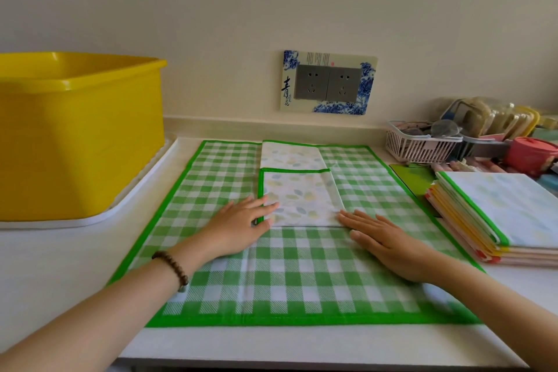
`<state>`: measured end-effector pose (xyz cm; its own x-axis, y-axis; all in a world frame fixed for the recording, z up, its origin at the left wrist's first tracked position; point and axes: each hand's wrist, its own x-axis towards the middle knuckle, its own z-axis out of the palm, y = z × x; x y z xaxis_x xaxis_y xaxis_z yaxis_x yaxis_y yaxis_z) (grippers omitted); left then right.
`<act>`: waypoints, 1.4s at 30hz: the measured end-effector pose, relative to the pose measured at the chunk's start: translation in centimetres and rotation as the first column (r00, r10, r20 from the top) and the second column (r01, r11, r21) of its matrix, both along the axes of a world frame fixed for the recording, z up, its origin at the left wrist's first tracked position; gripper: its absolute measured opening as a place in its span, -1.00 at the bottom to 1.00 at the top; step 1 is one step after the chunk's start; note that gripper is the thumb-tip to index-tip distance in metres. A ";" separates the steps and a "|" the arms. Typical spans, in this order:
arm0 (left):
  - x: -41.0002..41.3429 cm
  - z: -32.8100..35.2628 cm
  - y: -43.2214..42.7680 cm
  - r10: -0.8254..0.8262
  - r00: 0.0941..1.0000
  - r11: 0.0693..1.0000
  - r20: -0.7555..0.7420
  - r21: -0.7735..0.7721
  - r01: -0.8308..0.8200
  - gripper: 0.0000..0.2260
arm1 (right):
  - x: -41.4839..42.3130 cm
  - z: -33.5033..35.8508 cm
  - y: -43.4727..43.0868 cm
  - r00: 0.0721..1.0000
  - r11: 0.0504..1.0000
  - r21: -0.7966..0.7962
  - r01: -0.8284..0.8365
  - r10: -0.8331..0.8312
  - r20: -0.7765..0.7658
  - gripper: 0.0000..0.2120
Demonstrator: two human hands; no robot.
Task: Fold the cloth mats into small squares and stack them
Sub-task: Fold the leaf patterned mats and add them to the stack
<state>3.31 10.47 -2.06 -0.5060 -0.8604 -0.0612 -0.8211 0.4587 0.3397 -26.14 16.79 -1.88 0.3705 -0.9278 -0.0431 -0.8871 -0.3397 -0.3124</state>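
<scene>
Head camera looks down on a green gingham mat (302,275) spread flat on the white counter (60,266). At its centre lies a folded leaf-print mat (302,196). The left hand (238,229) presses on that fold's 8 o'clock corner, fingers straight. The right hand (389,241) lies flat, fingertips at its 4 o'clock corner. A stack of folded mats (498,211) sits at 3 o'clock and a yellow tub (75,136) at 9.

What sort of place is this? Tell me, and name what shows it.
Probably a home kitchen counter: a white basket beside a red pot, a double wall socket, and a yellow tub.
</scene>
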 end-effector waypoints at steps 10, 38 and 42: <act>0.0 1.2 0.5 -0.015 0.999 1.000 0.045 0.009 0.014 -0.53 | 1.3 1.6 -2.2 0.992 0.918 -0.394 -0.051 0.002 -0.125 -0.64; 3.8 0.8 5.8 -0.372 0.921 0.848 0.112 -0.361 0.387 -0.27 | 0.5 1.6 3.7 0.947 0.914 -0.262 -0.308 0.269 -0.173 -0.43; 4.3 0.0 5.4 -0.405 0.902 0.836 0.152 -0.338 0.432 -0.52 | 1.3 1.3 3.1 0.919 0.918 -0.166 -0.361 0.320 -0.231 -0.43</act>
<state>7.60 15.91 -2.04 -0.8289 -0.5368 0.1573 -0.5385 0.8419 0.0358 -24.87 19.88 -0.60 0.6685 -0.7432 0.0273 -0.7423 -0.6690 -0.0383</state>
